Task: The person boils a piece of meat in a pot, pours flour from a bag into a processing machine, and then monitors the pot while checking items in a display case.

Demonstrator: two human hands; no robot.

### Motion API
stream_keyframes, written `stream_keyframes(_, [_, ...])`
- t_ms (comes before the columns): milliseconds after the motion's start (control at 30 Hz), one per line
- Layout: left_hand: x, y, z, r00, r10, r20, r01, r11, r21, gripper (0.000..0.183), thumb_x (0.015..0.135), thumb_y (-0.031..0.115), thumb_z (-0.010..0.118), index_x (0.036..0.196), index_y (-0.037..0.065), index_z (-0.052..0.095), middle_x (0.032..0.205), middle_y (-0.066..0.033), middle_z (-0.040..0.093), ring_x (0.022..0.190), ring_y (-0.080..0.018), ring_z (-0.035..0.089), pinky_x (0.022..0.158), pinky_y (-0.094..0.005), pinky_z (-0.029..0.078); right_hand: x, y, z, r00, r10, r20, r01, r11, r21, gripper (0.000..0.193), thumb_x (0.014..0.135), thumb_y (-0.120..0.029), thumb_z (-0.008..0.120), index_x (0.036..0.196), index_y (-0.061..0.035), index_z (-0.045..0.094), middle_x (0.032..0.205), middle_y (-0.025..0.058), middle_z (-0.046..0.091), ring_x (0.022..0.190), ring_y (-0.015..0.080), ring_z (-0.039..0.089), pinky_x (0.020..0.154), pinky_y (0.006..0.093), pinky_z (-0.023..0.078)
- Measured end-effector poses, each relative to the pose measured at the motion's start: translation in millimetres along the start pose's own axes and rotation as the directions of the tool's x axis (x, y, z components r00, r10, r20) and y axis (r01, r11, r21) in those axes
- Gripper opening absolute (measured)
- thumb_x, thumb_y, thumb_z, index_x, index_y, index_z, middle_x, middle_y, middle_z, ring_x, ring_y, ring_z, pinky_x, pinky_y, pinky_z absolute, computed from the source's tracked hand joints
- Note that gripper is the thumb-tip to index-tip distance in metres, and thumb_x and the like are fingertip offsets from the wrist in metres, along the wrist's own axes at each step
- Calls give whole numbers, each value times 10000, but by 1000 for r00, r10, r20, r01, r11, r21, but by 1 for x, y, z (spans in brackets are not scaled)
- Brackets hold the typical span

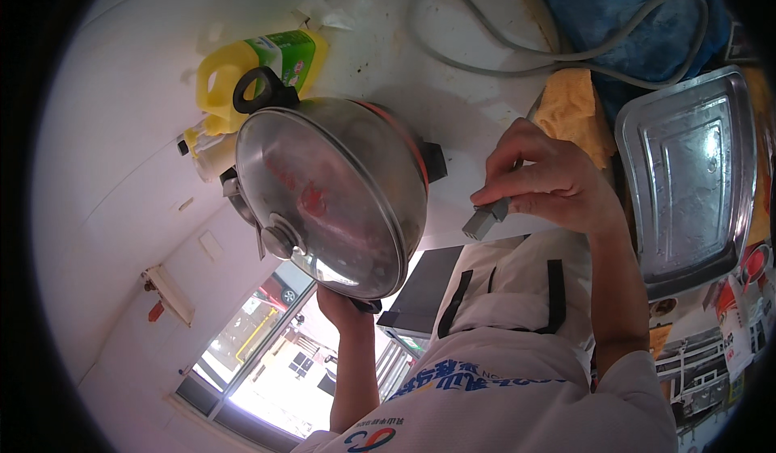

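Note:
A steel electric pot (404,170) with a glass lid (331,202) on it stands left of centre, seen tilted by the wide lens. My left hand (343,309) is at its near side, closed around a black side handle (367,304); the pot partly hides the fingers. In front of my body, my right hand (558,178) pinches a grey power cord plug (485,220) between thumb and fingers. The plug's slotted end points down and left, apart from the pot. Behind that hand, a grey cord (517,71) loops over the white table (380,57).
A yellow jug with a green label (283,53) and a clear bottle with a yellow top (212,150) stand behind the pot. At right lie an orange cloth (574,105), a steel tray (687,178) and a blue plastic bag (598,16). A window (267,340) shows at lower left.

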State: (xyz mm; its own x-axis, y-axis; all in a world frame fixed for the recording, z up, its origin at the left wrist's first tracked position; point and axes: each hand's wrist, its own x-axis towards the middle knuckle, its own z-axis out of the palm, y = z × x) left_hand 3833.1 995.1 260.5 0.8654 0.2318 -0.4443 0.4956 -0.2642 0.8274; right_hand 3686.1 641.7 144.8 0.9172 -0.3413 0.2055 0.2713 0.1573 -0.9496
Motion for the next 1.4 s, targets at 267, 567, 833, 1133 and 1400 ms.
stream_keyframes(267, [1,-5,-8,990,129,47,-137,960,242,349,1067,190,456,1265,-52,609,1200,-156,678,1055,-246,698,889,-363,596,1,12,2,1000,-6,-21,5,1000,-16,398,829,-163,806,1219,-101,758,897,38,715,832,188,630,760,334,489])
stream_keyframes(567, [3,-3,-10,1000,-26,10,24,986,163,458,1105,298,430,1436,-11,497,1396,-156,572,1260,-306,597,1045,-451,527,10,12,14,899,380,-219,-433,687,-583,159,929,-158,703,987,-56,596,809,124,727,777,338,728,671,458,540])
stream_keyframes(833, [-1,-1,1,998,-37,-52,43,991,130,504,940,185,740,1349,-47,560,1214,-174,675,1024,-251,710,773,-329,608,17,47,27,921,339,-191,-379,663,-645,112,842,-106,724,941,-72,687,809,126,734,813,305,750,684,400,581])
stream_keyframes(1133, [34,-7,-67,995,43,86,-68,947,313,344,1008,288,584,1237,32,605,1074,-146,708,600,-210,652,373,-286,514,15,60,28,945,236,-226,-326,738,-590,144,788,-106,775,900,-64,696,780,105,738,767,263,760,682,349,587])
stream_keyframes(1400, [47,3,-91,818,122,563,-463,719,518,316,1022,369,610,1136,77,652,1013,-95,721,544,-171,621,395,-279,486,17,58,30,947,263,-185,-320,714,-622,120,785,-108,769,879,-57,714,764,102,739,747,250,756,677,338,581])
